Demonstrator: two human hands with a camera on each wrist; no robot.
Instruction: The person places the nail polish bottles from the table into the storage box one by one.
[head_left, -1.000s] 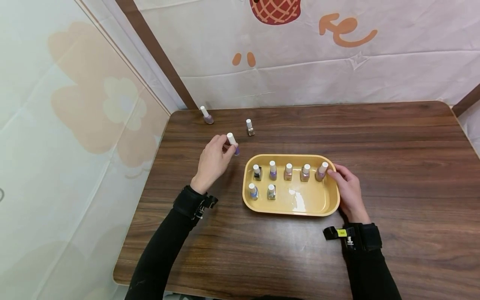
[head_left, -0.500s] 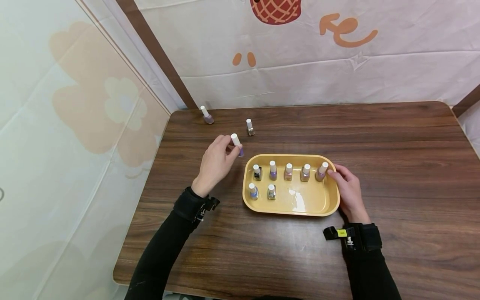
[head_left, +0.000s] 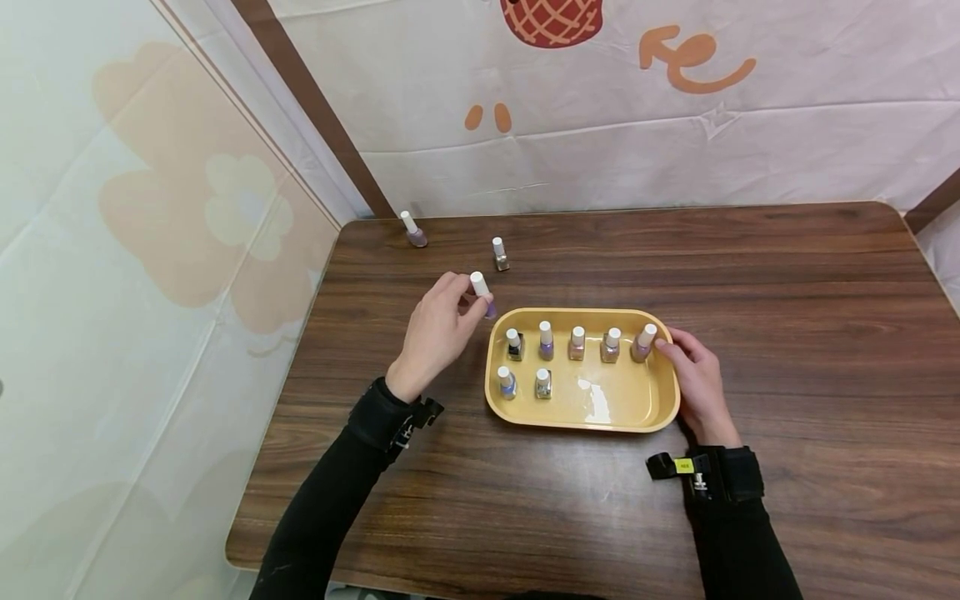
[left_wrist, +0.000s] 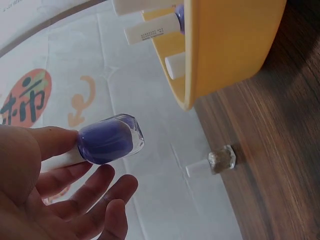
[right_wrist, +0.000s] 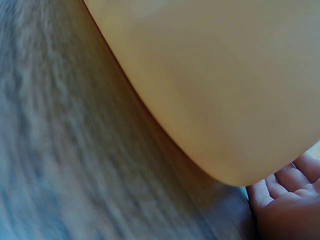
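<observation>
My left hand (head_left: 437,335) pinches a purple nail polish bottle (left_wrist: 107,140) between thumb and fingers, off the tabletop and just beyond the left end of a yellow tray (head_left: 600,421). Its white cap points up in the head view. My right hand (head_left: 699,383) grips the tray's right end, thumb over the rim and fingers along the outside. Inside the tray stand several nail polish bottles in two rows, among them a black one (head_left: 514,345), a purple one (head_left: 546,342) and a blue one (head_left: 507,383).
Two more bottles stand on the wooden table (head_left: 810,333) behind my left hand: a mauve one (head_left: 413,230) near the back edge and a glittery one (head_left: 500,255). White printed sheets hang behind and to the left of the table.
My left hand has carried the purple nail polish bottle a little to the right and nearer, towards the tray. The right hand and tray have stayed in place.
</observation>
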